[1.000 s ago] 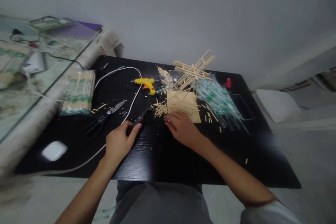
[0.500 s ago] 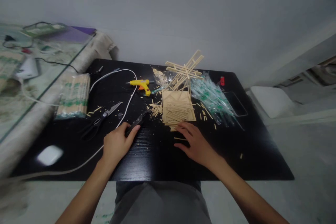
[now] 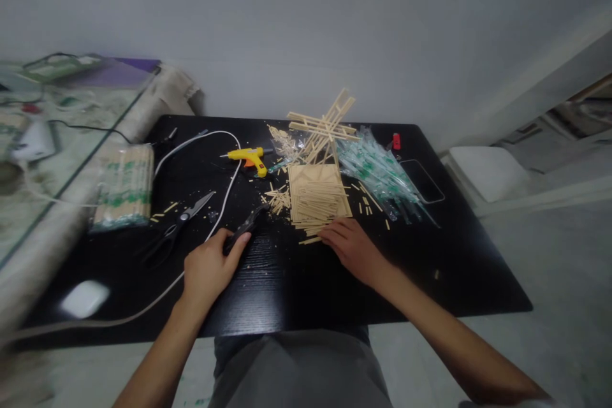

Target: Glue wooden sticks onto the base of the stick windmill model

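Observation:
My left hand (image 3: 209, 266) is closed round the handles of black pliers (image 3: 248, 223), whose head points away from me over the black tabletop. My right hand (image 3: 356, 252) has its fingertips pinched together at the near edge of a pile of thin wooden sticks (image 3: 319, 201). A single wooden stick (image 3: 310, 241) runs into those fingers; its right end is hidden by them. The pile lies on a flat square wooden panel (image 3: 313, 173). Just behind stands a crossed frame of glued sticks (image 3: 327, 127). Short cut pieces (image 3: 278, 199) lie left of the panel.
A yellow glue gun (image 3: 248, 156), scissors (image 3: 179, 223) and a white cable (image 3: 229, 188) lie to the left. Bagged sticks (image 3: 125, 185) and a white case (image 3: 85, 299) are farther left. Plastic wrappers (image 3: 375, 166), a phone (image 3: 421, 180) and a red object (image 3: 396, 141) lie right.
My right hand's fingers have gone from spread to pinched, and the loose stick in front of the pile now lies close against it. My left hand keeps the pliers. The view has shifted slightly.

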### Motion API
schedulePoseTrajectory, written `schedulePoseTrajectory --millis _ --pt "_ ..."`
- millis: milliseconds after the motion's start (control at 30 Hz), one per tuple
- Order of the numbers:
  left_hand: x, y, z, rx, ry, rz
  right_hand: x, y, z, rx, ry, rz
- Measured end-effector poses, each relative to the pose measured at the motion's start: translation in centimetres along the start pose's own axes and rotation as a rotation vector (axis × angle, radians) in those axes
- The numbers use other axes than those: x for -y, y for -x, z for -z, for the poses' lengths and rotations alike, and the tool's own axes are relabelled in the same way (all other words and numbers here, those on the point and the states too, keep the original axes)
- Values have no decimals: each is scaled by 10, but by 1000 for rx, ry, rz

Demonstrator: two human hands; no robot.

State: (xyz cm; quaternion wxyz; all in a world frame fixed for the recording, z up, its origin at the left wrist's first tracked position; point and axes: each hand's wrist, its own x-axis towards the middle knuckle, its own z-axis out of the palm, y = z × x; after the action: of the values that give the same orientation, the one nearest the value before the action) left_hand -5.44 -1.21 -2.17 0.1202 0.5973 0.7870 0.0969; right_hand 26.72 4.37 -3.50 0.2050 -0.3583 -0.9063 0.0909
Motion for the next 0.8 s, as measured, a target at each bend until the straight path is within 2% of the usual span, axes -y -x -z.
schedulePoseTrajectory --millis 200,467,633,733,800 --pt "1 0 0 -4 -4 -1 7 -22 0 84 86 9" --pt "2 0 0 -2 -19 -25 24 -30 5 255 209 -21" --pt "1 0 -1 0 -36 -37 33 -34 4 367 267 -98" --pt "1 0 0 6 -45 -34 38 -32 2 390 274 -106" --pt "0 0 0 14 -55 -28 43 -30 0 361 278 -121"
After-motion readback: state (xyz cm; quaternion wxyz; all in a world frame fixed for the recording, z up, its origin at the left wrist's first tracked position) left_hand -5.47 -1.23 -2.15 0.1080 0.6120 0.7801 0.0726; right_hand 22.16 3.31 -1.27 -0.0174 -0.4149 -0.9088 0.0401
